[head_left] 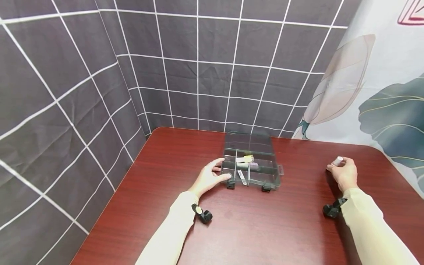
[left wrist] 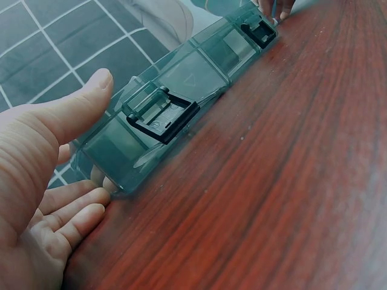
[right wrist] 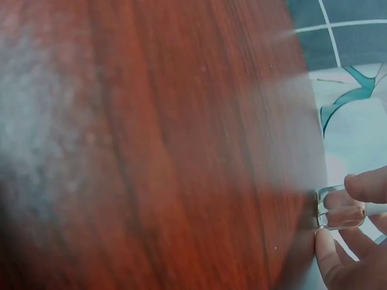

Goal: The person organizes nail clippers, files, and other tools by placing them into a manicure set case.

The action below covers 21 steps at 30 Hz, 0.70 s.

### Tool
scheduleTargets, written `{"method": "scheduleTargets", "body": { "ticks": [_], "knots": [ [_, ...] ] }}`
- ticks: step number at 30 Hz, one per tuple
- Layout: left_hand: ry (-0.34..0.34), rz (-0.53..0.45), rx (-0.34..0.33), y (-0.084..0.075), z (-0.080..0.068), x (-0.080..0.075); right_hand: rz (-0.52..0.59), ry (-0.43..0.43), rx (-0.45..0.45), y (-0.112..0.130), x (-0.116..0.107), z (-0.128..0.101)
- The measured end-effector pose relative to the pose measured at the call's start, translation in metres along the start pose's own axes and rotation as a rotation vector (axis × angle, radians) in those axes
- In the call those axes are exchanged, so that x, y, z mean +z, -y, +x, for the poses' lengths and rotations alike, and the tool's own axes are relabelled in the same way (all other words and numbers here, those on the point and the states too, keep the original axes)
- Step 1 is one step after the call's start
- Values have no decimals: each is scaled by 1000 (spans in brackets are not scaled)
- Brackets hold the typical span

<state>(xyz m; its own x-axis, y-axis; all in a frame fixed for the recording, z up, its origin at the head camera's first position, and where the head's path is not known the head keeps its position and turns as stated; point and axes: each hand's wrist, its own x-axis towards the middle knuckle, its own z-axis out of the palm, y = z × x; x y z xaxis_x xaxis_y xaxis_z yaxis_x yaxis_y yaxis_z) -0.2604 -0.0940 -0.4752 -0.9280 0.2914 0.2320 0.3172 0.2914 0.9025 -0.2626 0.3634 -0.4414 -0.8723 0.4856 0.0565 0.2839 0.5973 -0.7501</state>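
Note:
A clear plastic compartment box (head_left: 264, 177) sits on the table with its lid (head_left: 248, 142) laid back. My left hand (head_left: 209, 178) holds its left end, thumb at the front corner and fingers along the side. In the left wrist view, the fingertips (left wrist: 91, 212) touch the box's lower corner. Inside the box lie a small nail clipper (head_left: 242, 177), a yellow-and-white item (head_left: 246, 159) and a purplish item (head_left: 253, 166). Off to the right, my right hand (head_left: 345, 174) pinches a small clear glass bottle (right wrist: 344, 212) with a white cap (head_left: 338, 161), close to the tabletop.
Two black latches, one at the left (head_left: 230, 184) and one at the right (head_left: 266, 187), hang from the box's front edge. A clear tab (head_left: 281, 169) juts from its right side. Dark tiled cloth (head_left: 212, 73) and a patterned curtain (head_left: 381, 110) border the reddish wooden table (head_left: 265, 228).

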Motion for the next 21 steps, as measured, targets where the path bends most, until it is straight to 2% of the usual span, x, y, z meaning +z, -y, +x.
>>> {"method": "scheduleTargets", "body": {
  "ticks": [7, 14, 18, 21],
  "knots": [
    [-3, 3, 3, 1, 1, 0, -32, 20, -22, -1, -1, 2],
    [-3, 2, 12, 2, 2, 0, 5, 39, -31, -2, -6, -1],
    [-7, 5, 13, 2, 2, 0, 102, 61, -26, -3, -8, -3],
    [-11, 13, 8, 3, 2, 1, 243, 84, -24, -1, -8, -6]
  ]
}}
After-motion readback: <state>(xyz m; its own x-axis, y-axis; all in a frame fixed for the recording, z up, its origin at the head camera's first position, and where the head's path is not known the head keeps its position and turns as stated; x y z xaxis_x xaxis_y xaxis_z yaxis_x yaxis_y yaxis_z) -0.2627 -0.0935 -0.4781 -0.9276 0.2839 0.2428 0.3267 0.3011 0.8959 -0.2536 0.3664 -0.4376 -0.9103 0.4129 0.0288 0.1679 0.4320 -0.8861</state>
